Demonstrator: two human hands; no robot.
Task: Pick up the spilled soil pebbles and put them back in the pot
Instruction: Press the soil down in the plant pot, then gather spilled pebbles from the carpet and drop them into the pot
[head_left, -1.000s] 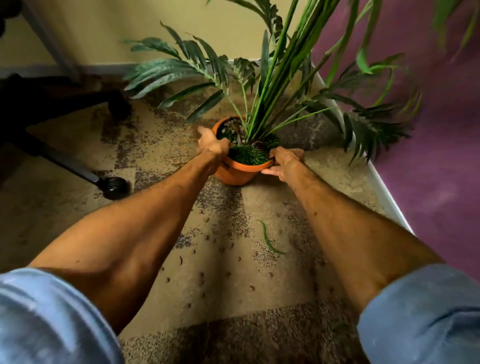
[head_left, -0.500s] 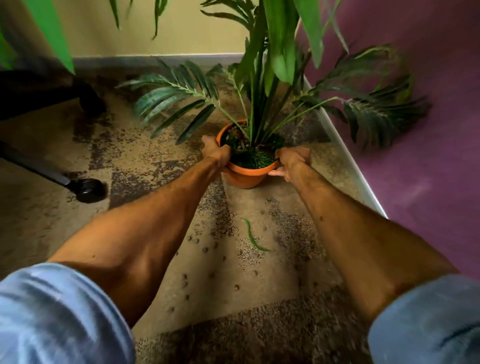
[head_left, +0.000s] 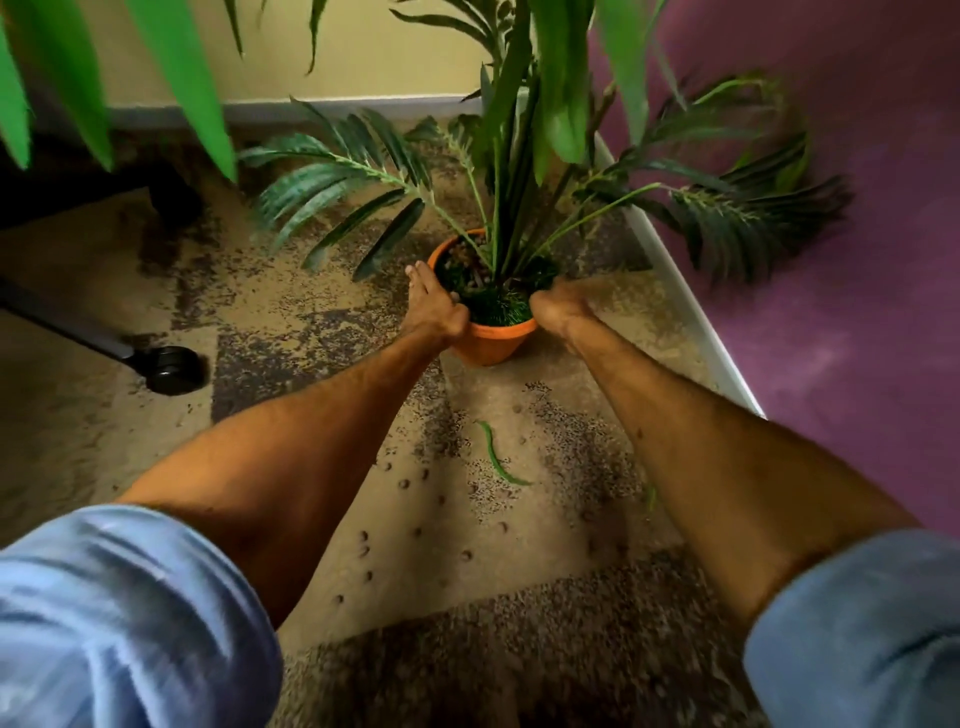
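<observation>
Pot (head_left: 488, 345) nearer wall (between both grips); pebbles (head_left: 410, 519) behind.

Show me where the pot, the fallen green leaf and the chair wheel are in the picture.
pot (head_left: 488, 345): head view, on its orange front wall below the rim.
leaf (head_left: 496, 457): head view, on the middle of the fallen strip.
wheel (head_left: 174, 368): head view, on the black caster's top.

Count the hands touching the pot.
2. The left hand grips the pot at its left rim; the right hand is on its right rim.
</observation>
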